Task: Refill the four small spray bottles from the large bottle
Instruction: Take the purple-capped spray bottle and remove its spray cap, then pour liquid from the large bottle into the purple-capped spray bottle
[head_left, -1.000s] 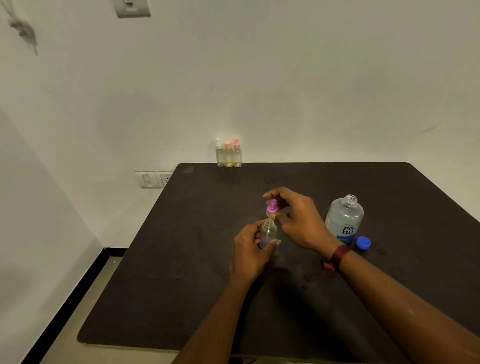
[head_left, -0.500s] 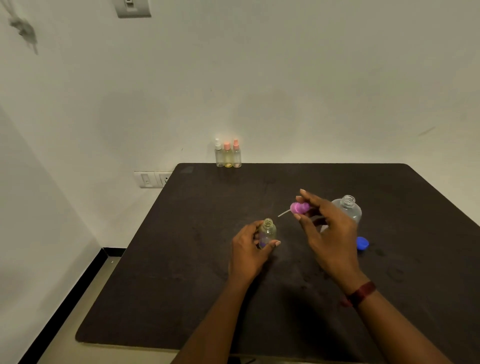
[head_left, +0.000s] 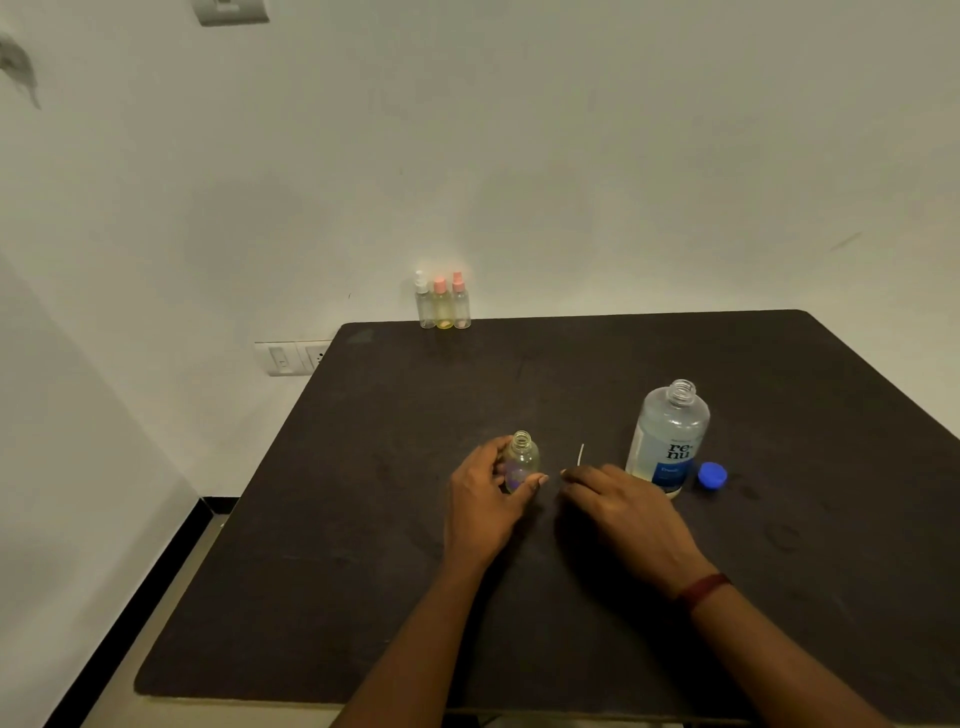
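Where dark table (head_left: 363, 519) reaches its middle: small spray bottle (head_left: 521, 461), clear, upright, neck open. Left hand (head_left: 485, 499) grips it, thumb and fingers curled round body. Right hand (head_left: 626, 512): palm down, low over table, just right of small bottle, fingers bent; whether it pinches anything, cannot tell. Thin white dip tube (head_left: 580, 454) shows past its fingertips; pump head hidden. Large bottle (head_left: 667, 439): upright, uncapped, just beyond right hand. Blue cap (head_left: 711, 475): on table, beside large bottle. Three capped spray bottles (head_left: 442, 302): row at far edge, by wall.
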